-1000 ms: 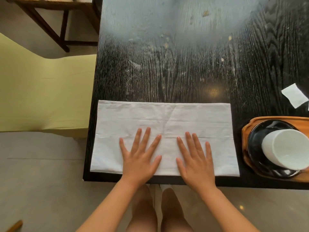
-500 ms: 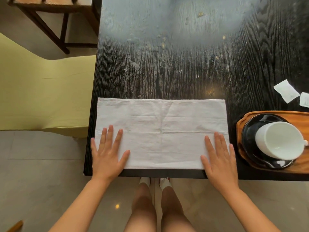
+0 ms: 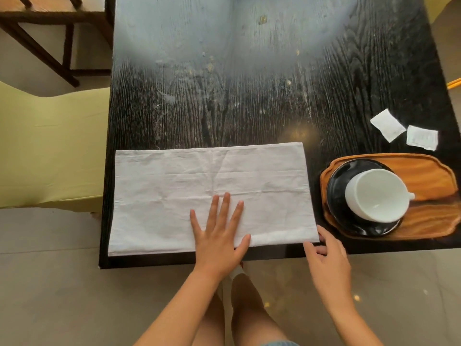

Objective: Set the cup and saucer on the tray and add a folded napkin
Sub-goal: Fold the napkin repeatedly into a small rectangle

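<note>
Dark table (image 3: 249, 96) | left hand (image 3: 219, 236) moved to napkin (image 3: 174, 196) centre | right hand (image 3: 326, 258) now pinching corner

The napkin (image 3: 212, 196) is lying along the near edge of the table (image 3: 249, 96). To its right, the tray (image 3: 429, 176) is carrying the saucer (image 3: 336, 196), with the cup (image 3: 376, 194) sitting on it. Two packets (image 3: 388, 124) are lying just behind the tray.

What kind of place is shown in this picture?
Probably a home dining area or small café: a dark wood-grain table, a yellow-green upholstered chair beside it, and a white ceramic cup on an orange-brown wooden tray.
</note>
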`<state>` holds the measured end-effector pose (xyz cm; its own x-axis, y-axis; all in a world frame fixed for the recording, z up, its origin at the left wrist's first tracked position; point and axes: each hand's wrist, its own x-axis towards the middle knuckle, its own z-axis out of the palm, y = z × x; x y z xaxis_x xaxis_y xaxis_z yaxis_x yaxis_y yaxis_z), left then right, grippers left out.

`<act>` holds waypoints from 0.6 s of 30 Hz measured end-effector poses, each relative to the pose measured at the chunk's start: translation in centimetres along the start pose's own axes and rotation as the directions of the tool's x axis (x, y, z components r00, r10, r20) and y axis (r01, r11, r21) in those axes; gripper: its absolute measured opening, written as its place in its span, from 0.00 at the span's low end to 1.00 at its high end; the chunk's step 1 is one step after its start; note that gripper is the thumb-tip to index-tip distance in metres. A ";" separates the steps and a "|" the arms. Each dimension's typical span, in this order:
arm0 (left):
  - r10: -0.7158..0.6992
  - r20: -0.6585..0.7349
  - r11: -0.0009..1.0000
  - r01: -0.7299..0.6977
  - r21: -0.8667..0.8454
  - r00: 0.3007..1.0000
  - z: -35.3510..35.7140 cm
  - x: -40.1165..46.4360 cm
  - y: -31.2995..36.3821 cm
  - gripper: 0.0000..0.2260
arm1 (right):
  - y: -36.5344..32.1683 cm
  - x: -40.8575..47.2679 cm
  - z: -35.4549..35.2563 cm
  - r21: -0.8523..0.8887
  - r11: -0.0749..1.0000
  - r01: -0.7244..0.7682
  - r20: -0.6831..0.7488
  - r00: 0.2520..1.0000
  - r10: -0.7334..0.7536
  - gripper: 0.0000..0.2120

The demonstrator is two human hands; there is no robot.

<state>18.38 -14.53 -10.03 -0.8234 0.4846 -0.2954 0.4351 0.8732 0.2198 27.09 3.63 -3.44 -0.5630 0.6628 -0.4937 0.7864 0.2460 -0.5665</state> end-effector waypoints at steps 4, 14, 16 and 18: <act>0.021 0.020 0.999 -0.021 0.030 1.000 -0.3 -0.2 0.0 0.34 | -0.8 0.7 0.5 0.291 0.945 -0.148 0.000 0.988 0.154 0.21; -0.060 0.042 0.997 0.058 0.045 0.997 -0.4 0.7 1.6 0.35 | -4.0 0.2 -0.6 0.489 0.869 0.076 -0.097 0.995 -0.033 0.05; -0.078 0.052 0.997 0.077 0.023 0.996 -0.5 1.3 2.5 0.33 | -4.8 0.1 -1.4 0.496 0.858 0.134 -0.117 0.989 -0.087 0.06; -0.089 0.077 0.996 0.090 -0.007 0.993 -0.6 1.7 3.0 0.32 | -5.7 0.1 -2.0 0.501 0.851 0.155 -0.097 0.988 -0.122 0.06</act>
<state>18.05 -11.13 -9.36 -0.8281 0.4078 -0.3847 0.3571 0.9127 0.1988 23.06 3.69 1.04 -0.6275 0.6934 -0.3543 0.4552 -0.0426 -0.8894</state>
